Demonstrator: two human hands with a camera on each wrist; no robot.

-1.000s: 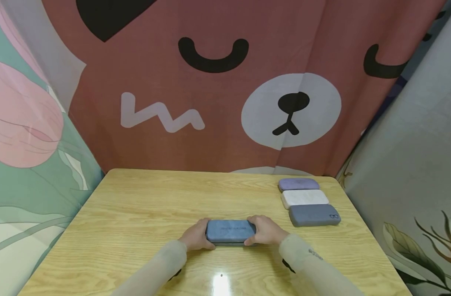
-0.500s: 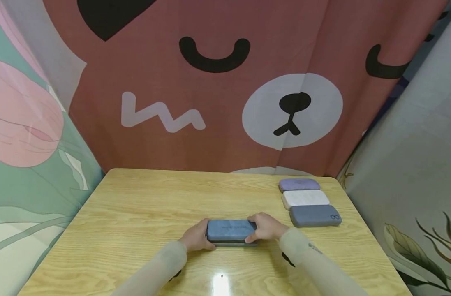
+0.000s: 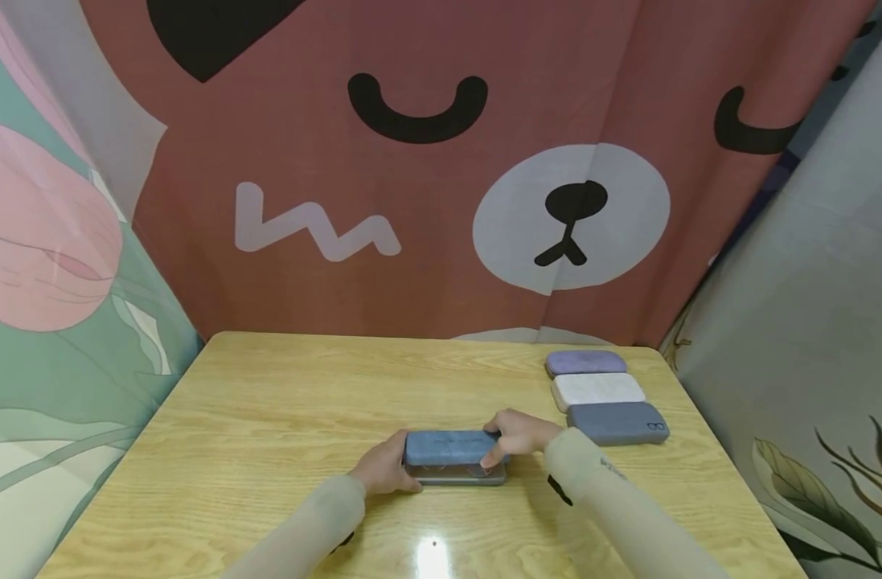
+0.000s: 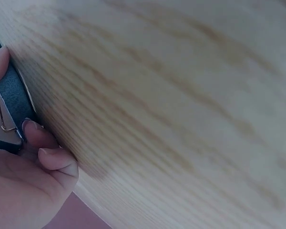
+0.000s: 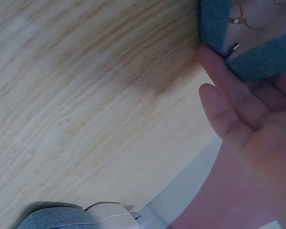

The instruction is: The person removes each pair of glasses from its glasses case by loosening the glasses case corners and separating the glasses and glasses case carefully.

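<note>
"Fingers first: what are they holding?"

"Right hand (image 3: 518,434) is pinching the right end of the blue glasses case (image 3: 448,445) at the lid, thumb sitting in front. Left hand (image 3: 383,465) is curling round the left end, thumb low. Neither is spreading wide."

"What's changing?"

"Lid's lifting: nearly flush a second ago, now its front is standing off the base (image 3: 458,480). Glasses (image 5: 237,21) are showing inside. I'm reading that as partway through opening; lid's not going fully back yet."

"Case position?"

"Resting mid-table, towards the person, seemingly on the wood."

"Surface, room?"

"Wooden table (image 3: 303,402), glare shining nearest us. Purple case (image 3: 588,362), white case (image 3: 600,389) and grey-blue case (image 3: 614,424) are lining up far right. Bear-print curtain (image 3: 426,185) is hanging behind; floral drape (image 3: 43,225) is hanging left, pale drape (image 3: 810,281) right."
</note>
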